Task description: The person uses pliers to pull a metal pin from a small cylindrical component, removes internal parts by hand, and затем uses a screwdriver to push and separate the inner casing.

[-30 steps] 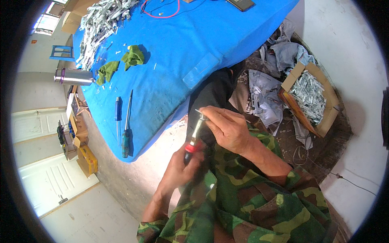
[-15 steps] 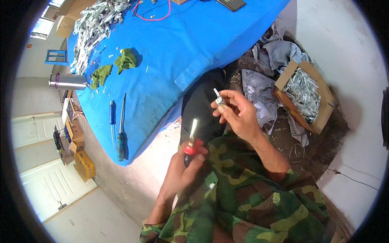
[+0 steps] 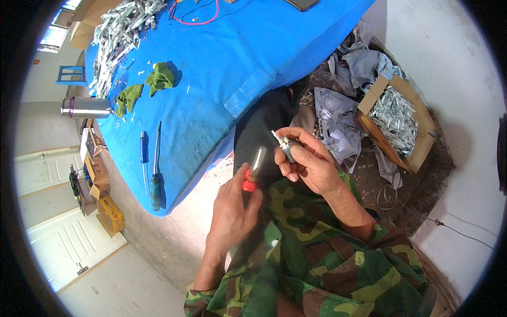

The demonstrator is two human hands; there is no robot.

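Note:
My left hand is closed round a red-handled metal tool. Its shiny narrow end points up past my fingers; its exact kind is not clear. Just to the right, my right hand pinches a small grey part between thumb and fingers. A thin white piece sticks out of that part to the upper left. The tool and the part are close but apart, both held above my lap.
On the blue-covered table lie two screwdrivers, green cloths, a metal flask and a heap of grey-white strips. To the right, a cardboard box holds similar strips beside grey plastic bags.
My left hand has turned, so the tool's end now leans right and sits nearer the small part. My right hand has tilted the part, and its white piece points more to the left.

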